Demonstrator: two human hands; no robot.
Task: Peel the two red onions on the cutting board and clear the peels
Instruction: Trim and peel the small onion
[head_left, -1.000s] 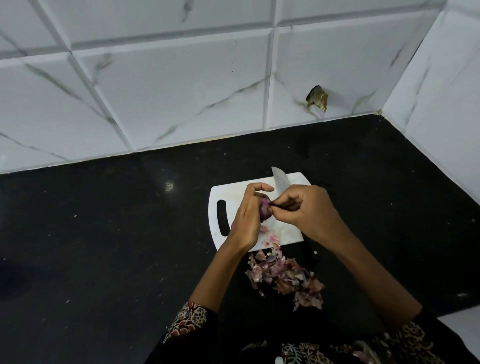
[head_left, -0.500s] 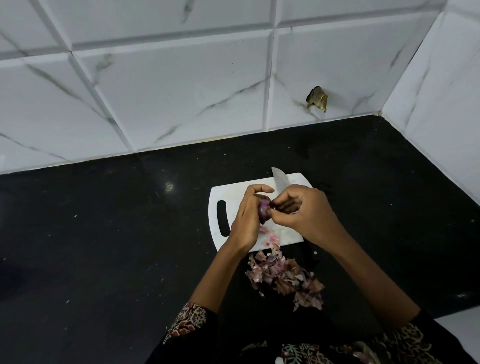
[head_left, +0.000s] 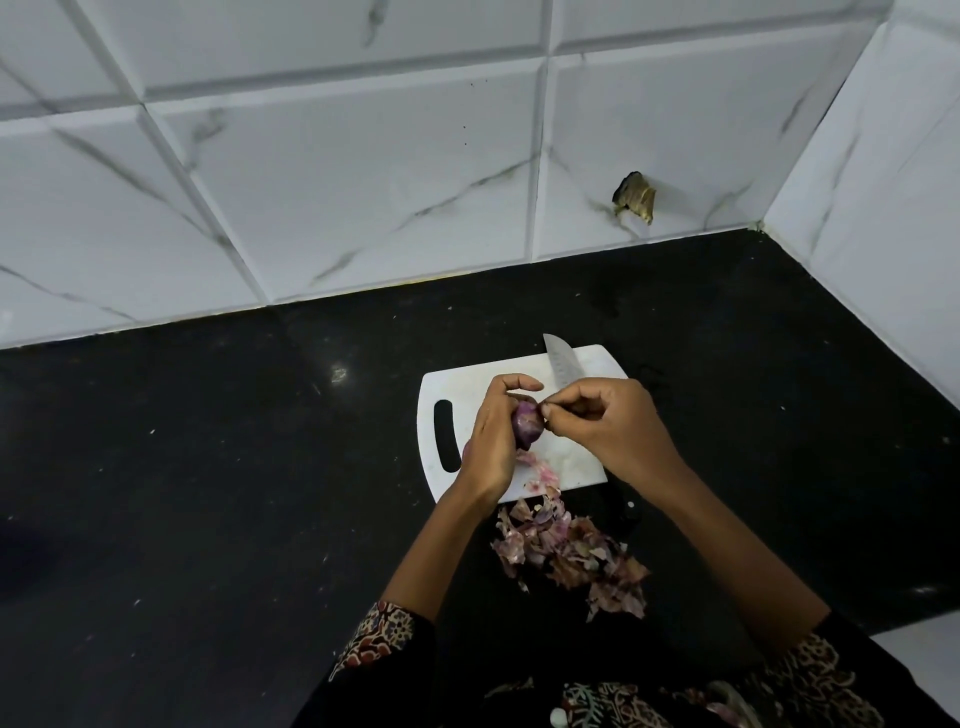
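White marble-veined tiles (head_left: 363, 171) back a black countertop (head_left: 208, 493) that runs into a corner on the right. On it lies a white cutting board (head_left: 467, 379) with a slot handle at its left end; it bears a few pink peel scraps (head_left: 540, 475) along its near edge and a knife blade (head_left: 562, 362) whose tip pokes past the far edge. Above the board, the left hand (head_left: 491, 441) curls around 1 red onion (head_left: 527, 423), thumb arched over the top. The onion looks glossy purple with pale streaks. The right hand (head_left: 608, 421) meets it from the right, fingertips pinched at the onion's upper end. A 2nd onion is not clearly visible. Just in front of the board, a loose pile of dry pinkish-brown peels (head_left: 571, 556) sits on the counter between the forearms.
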